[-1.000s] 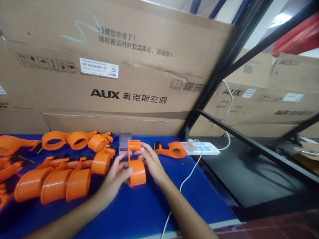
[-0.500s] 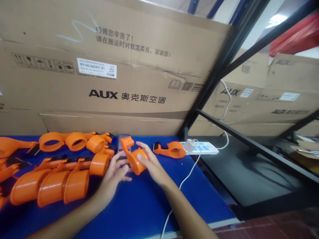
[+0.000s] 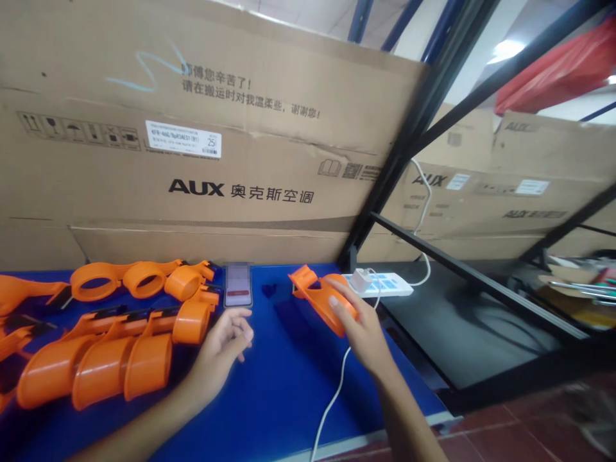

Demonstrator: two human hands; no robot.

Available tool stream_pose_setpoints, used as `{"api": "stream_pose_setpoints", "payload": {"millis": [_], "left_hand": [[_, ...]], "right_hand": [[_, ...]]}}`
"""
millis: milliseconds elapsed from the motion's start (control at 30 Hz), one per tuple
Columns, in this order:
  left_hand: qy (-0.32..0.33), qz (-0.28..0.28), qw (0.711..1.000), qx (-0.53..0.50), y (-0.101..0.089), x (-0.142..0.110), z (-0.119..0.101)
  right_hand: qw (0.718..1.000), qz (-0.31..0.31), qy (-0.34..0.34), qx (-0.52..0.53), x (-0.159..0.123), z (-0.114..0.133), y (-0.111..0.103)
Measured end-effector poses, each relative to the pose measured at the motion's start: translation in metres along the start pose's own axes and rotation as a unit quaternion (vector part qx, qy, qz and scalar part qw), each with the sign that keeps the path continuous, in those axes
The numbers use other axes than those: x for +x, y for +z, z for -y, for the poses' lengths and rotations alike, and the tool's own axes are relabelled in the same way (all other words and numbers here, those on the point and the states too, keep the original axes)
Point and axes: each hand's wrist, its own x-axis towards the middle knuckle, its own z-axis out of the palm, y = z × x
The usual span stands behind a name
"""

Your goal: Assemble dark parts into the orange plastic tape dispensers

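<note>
An orange tape dispenser (image 3: 321, 307) is in my right hand (image 3: 363, 327), gripped by its ring side above the right part of the blue table (image 3: 269, 404). It partly covers another orange dispenser (image 3: 341, 280) lying behind it; I cannot tell whether the two touch. My left hand (image 3: 226, 340) is open and holds nothing, its fingers loosely curled, over the table just in front of a phone (image 3: 238, 287). Left of that hand lie several more orange tape dispensers (image 3: 148, 366) in rows.
A white power strip (image 3: 392, 284) with a plugged-in charger sits at the back right, and its white cable (image 3: 332, 401) runs across the table to the front edge. Behind stands a large cardboard box (image 3: 269, 147). A black metal frame (image 3: 385, 186) rises at the right.
My right hand has carried the dispenser to the right, away from my left hand, toward the dispenser by the power strip. The left hand has stayed near its place, and the phone is uncovered.
</note>
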Motion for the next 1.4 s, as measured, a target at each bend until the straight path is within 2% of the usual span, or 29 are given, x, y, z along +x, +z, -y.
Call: {"api": "stream_pose_setpoints", "payload": {"millis": [100, 167, 333, 467, 567, 667, 767, 833, 933, 1033, 1233, 1333, 1400], "left_hand": [[-0.010, 0.009, 1.000, 0.013, 0.001, -0.002, 0.001], [-0.015, 0.008, 0.999, 0.028, 0.003, -0.005, 0.002], [0.001, 0.006, 0.998, 0.067, 0.005, -0.008, -0.001], [0.023, -0.002, 0.997, 0.074, 0.004, -0.007, -0.007], [0.027, -0.008, 0.997, 0.068, 0.003, -0.005, -0.009], [0.029, 0.000, 0.998, 0.063, 0.004, -0.004, -0.010], [0.056, 0.007, 0.995, 0.088, 0.004, -0.005, -0.009], [0.075, 0.007, 0.990, 0.117, 0.003, -0.005, -0.009], [0.089, 0.011, 0.984, 0.151, 0.002, -0.005, -0.010], [0.097, 0.025, 0.980, 0.171, 0.000, -0.005, -0.012], [0.094, 0.042, 0.983, 0.154, -0.001, -0.005, -0.012], [0.095, 0.040, 0.984, 0.142, -0.003, -0.003, -0.009], [0.093, 0.033, 0.988, 0.114, -0.004, -0.001, -0.008]], "right_hand": [[0.996, 0.012, 0.029, -0.082, -0.018, -0.011, -0.024], [0.990, 0.024, 0.050, -0.126, -0.027, -0.016, -0.030], [0.978, 0.036, 0.075, -0.193, -0.033, -0.023, -0.019], [0.949, 0.043, 0.089, -0.301, -0.032, -0.024, -0.008], [0.929, 0.046, 0.069, -0.361, -0.031, -0.020, -0.007], [0.917, 0.007, 0.024, -0.398, -0.017, -0.014, -0.009], [0.907, -0.019, -0.059, -0.417, 0.016, -0.017, -0.010], [0.888, 0.029, -0.086, -0.451, 0.042, -0.024, -0.010], [0.860, 0.128, -0.050, -0.492, 0.072, -0.037, -0.010], [0.840, 0.158, -0.056, -0.516, 0.087, -0.041, -0.012], [0.818, 0.114, -0.109, -0.553, 0.096, -0.026, -0.012], [0.811, 0.077, -0.162, -0.557, 0.100, -0.006, -0.012], [0.817, 0.045, -0.194, -0.541, 0.101, 0.014, -0.009]]}}
